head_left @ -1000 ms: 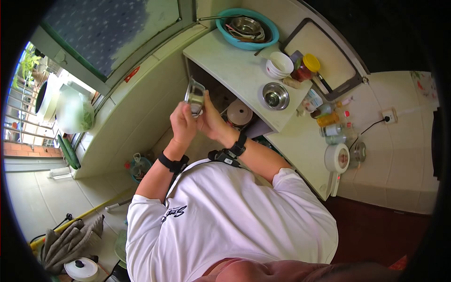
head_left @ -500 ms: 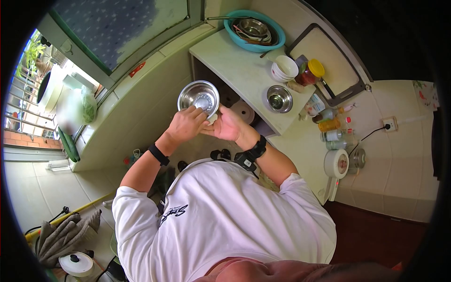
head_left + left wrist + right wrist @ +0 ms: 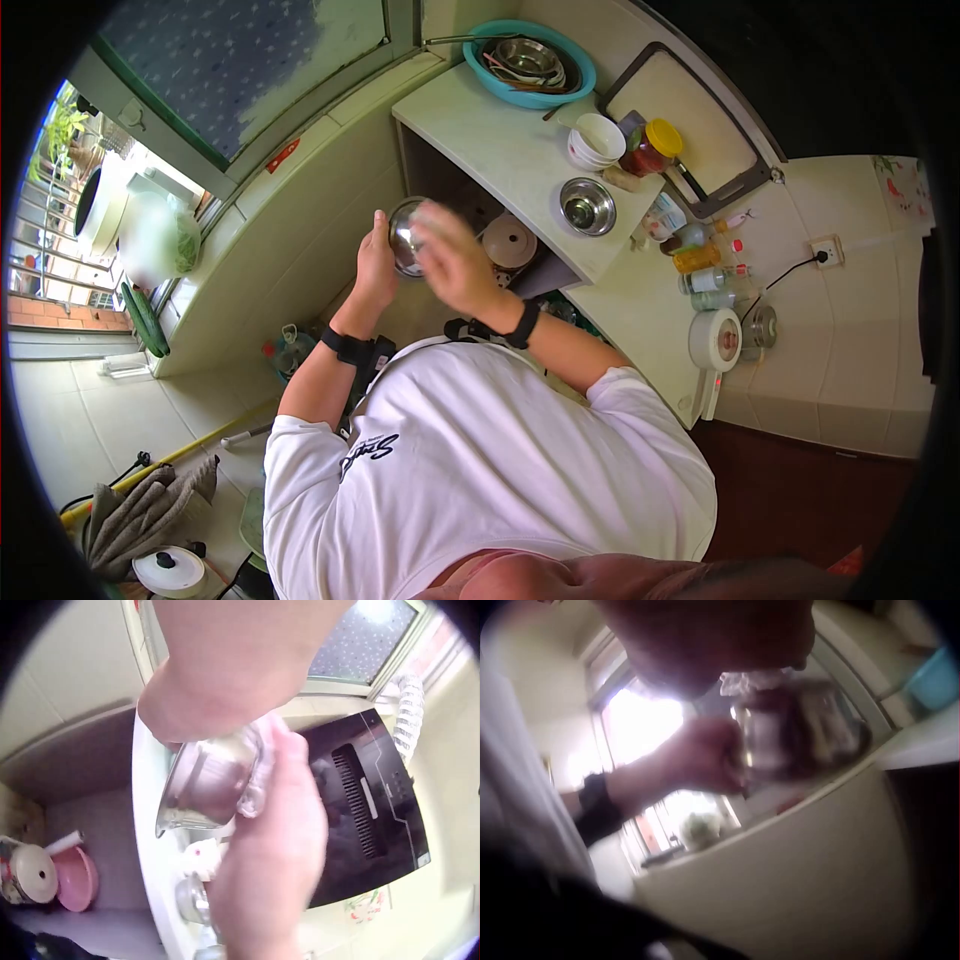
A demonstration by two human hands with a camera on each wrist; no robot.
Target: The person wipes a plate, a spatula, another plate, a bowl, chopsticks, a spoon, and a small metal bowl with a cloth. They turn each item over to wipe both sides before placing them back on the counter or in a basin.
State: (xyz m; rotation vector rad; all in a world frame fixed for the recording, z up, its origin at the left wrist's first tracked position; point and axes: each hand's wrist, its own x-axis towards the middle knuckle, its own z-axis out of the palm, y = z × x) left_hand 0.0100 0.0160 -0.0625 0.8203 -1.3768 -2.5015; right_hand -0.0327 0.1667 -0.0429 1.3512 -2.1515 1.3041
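A shiny metal bowl (image 3: 402,240) is held up in front of the body, its outside towards my right hand. My left hand (image 3: 375,262) grips it from the left, thumb up. My right hand (image 3: 455,262), blurred, lies across the bowl's right side with its fingers extended. In the left wrist view my right hand (image 3: 274,840) presses a crumpled translucent wad (image 3: 255,776) against the bowl (image 3: 206,780); my left hand (image 3: 217,682) crosses the top. The right wrist view is blurred, with my left hand (image 3: 705,757) at the bowl (image 3: 802,735).
On the white counter (image 3: 480,140) stand a second metal bowl (image 3: 587,206), stacked white bowls (image 3: 597,140), a yellow-lidded jar (image 3: 652,148) and a turquoise basin (image 3: 530,97). A lidded pot (image 3: 509,242) sits in the compartment below. Several bottles (image 3: 700,257) stand by the right wall.
The bowl has turned from its inside facing up to its outside showing. My right hand has moved from below the bowl to across its side.
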